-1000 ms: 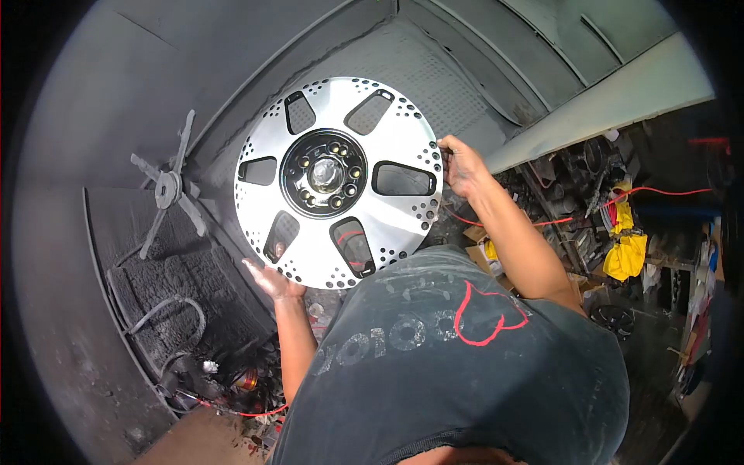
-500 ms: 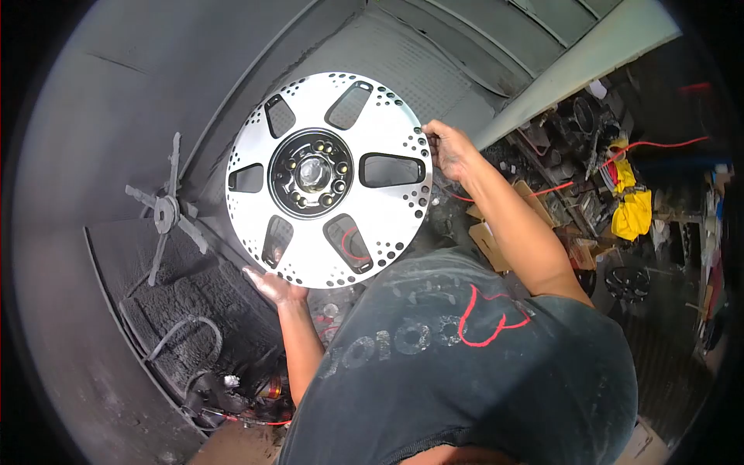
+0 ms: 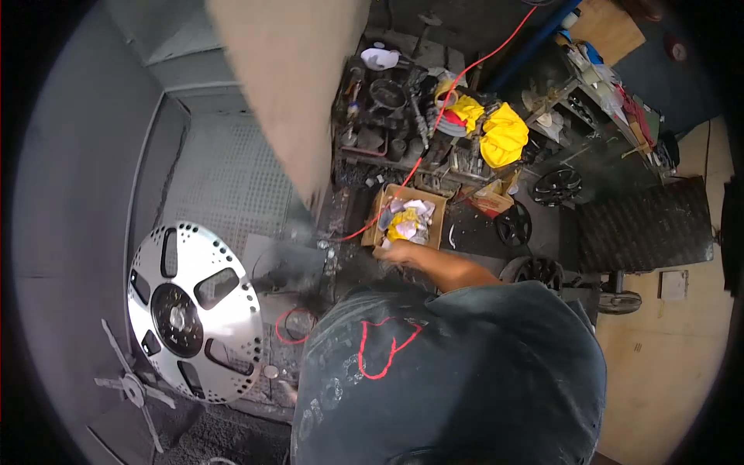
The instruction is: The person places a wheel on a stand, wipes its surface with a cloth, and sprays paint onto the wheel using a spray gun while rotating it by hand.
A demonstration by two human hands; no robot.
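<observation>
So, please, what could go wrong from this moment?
The silver wheel might slip or get its bright face scratched: what supports it is not clear, and no hand shows plainly gripping it.

The red cord runs close by the cardboard box, so the right hand, which is near that box, could perhaps snag it.

The box is open and filled with loose things; a careless bump may spill some.
</observation>
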